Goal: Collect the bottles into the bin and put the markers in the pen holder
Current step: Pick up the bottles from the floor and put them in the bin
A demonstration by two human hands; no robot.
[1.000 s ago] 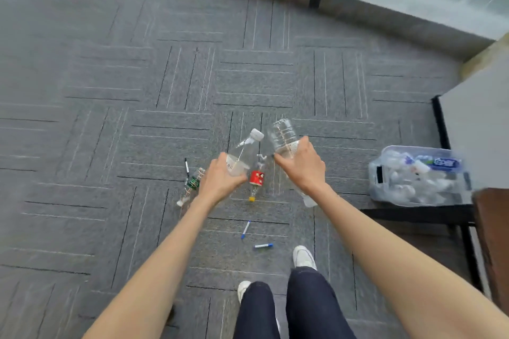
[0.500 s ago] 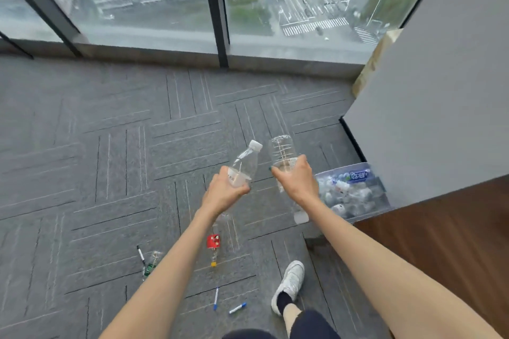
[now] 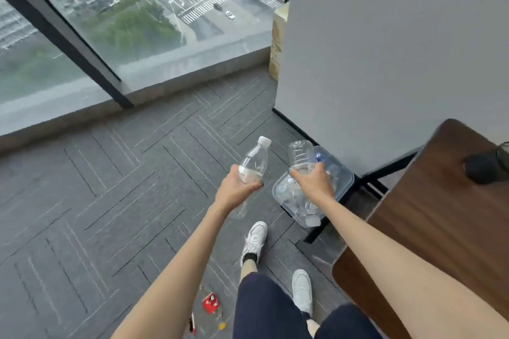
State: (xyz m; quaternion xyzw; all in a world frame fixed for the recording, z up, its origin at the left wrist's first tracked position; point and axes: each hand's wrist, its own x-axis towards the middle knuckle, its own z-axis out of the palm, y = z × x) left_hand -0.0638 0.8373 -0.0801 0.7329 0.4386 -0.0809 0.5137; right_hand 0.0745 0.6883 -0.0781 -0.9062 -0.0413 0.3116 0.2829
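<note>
Head view: the left hand (image 3: 235, 190) is gripping a capped bottle (image 3: 254, 164) around its middle, over bare carpet just left of the bin (image 3: 347, 177). The right hand (image 3: 314, 184) is clutching a second bottle (image 3: 300, 152), base up, above the bin's open top. The bin is already holding many bottles. The main risk is the left fingers releasing too soon, sending the capped bottle down beside the bin and rolling away. The heaped load could also be bouncing a dropped bottle back out. A red-labelled bottle (image 3: 210, 303) is lying on the floor by the feet. Markers are not showing clearly.
</note>
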